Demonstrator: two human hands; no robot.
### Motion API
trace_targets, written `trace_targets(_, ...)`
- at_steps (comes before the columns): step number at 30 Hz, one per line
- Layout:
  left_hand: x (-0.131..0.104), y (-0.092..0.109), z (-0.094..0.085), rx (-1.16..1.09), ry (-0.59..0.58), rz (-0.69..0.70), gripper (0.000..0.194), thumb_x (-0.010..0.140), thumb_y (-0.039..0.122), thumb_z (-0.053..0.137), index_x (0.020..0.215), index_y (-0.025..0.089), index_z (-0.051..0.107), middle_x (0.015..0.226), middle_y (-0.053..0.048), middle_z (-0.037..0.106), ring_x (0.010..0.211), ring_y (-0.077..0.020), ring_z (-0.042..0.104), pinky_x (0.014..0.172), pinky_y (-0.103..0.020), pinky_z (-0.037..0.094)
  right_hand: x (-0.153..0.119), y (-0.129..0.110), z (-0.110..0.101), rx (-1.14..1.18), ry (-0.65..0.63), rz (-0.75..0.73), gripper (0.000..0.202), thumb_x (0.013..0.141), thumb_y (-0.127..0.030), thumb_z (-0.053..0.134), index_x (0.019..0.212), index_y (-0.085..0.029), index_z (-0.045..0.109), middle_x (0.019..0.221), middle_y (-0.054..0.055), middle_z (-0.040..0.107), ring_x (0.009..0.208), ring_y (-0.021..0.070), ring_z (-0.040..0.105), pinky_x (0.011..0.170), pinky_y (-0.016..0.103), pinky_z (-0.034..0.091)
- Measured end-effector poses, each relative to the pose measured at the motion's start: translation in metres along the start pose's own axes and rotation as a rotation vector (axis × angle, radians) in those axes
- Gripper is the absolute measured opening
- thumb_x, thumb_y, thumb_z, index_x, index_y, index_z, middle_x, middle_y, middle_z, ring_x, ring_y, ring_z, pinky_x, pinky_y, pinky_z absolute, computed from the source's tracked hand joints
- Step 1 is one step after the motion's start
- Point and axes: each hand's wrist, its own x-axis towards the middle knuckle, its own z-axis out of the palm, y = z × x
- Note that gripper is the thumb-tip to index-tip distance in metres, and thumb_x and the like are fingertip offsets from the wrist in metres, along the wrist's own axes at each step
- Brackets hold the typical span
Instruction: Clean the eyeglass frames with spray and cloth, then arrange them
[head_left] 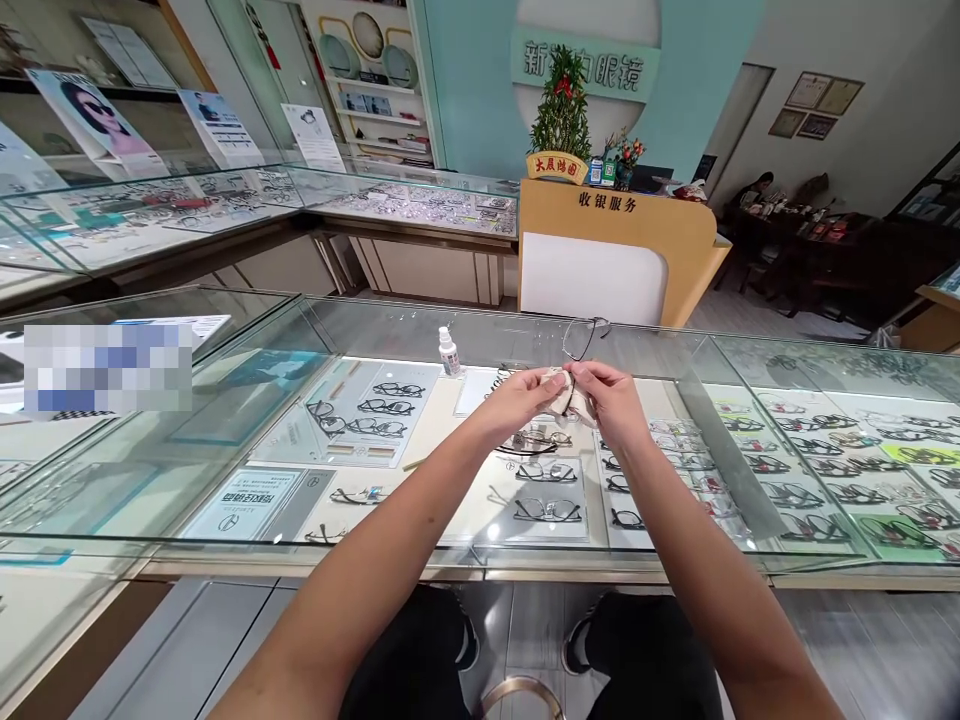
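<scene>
From my end, the eyeglasses (587, 347) are up in my grip above the desk (585, 575), toward its far edge, a cream cloth (582, 406) bunched against them. Inside the desk, beneath its glass, spectacle frames (551, 512) lie in rows on trays (289, 445). A white bottle (448, 356) stands on the desk's glass, also toward its far edge. The desk's near edge passes under my forearms, with clear glass between. My left hand (529, 388) has its fingers closed on the cloth; my right hand (609, 390) pinches cloth and eyeglasses, fingertips close to the left's.
</scene>
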Motion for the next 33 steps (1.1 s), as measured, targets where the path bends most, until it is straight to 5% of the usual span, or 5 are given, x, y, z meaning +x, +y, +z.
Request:
trace_targets(9,0.006,-0.016,-0.005,0.011,0.029,-0.099,0.062,0.081,0.075,0.080,0.074,0.016,0.062,0.071,0.002,0.050,0.070,-0.0128,0.045,0.071,-0.029,0.037,-0.005,-0.004,0.007,-0.037,0.052,-0.156,0.033,0.078,-0.059,0.087,0.085,-0.026,0.086,0.078,0.001,0.061,0.074,0.0167,0.052,0.069,0.033,0.043)
trace_targets(17,0.002,-0.006,0.000,-0.207,-0.028,-0.087,0.045,0.074,0.047,0.097,0.076,0.014,0.067,0.071,0.002,0.056,0.067,-0.0102,0.049,0.069,-0.027,0.042,-0.006,-0.004,0.005,-0.090,0.056,-0.148,0.032,0.083,-0.056,0.083,0.092,-0.026,0.088,0.083,0.003,0.070,0.078,0.0186,0.055,0.072,0.034,0.044)
trace_targets(22,0.001,-0.007,0.006,-0.213,0.072,-0.037,0.045,0.071,0.043,0.100,0.093,0.013,0.074,0.074,0.002,0.062,0.069,-0.0095,0.055,0.071,-0.025,0.041,-0.003,0.003,0.006,-0.004,0.033,-0.080,0.033,0.080,-0.057,0.085,0.092,-0.027,0.087,0.090,0.004,0.075,0.082,0.0204,0.061,0.074,0.035,0.048)
trace_targets(28,0.001,-0.013,0.011,-0.122,0.130,-0.004,0.066,0.076,0.058,0.092,0.123,0.015,0.076,0.086,-0.003,0.073,0.079,-0.0163,0.067,0.078,-0.029,0.049,-0.004,0.001,0.008,0.113,-0.041,-0.002,0.032,0.077,-0.057,0.087,0.085,-0.026,0.084,0.092,0.004,0.078,0.080,0.0203,0.064,0.075,0.034,0.051)
trace_targets(33,0.001,-0.014,0.010,-0.119,0.160,0.011,0.066,0.079,0.061,0.090,0.125,0.015,0.077,0.086,-0.003,0.073,0.076,-0.0150,0.065,0.074,-0.027,0.049,-0.005,-0.005,0.009,0.124,-0.011,0.016,0.031,0.075,-0.055,0.087,0.083,-0.025,0.084,0.089,0.004,0.078,0.082,0.0212,0.067,0.072,0.033,0.051)
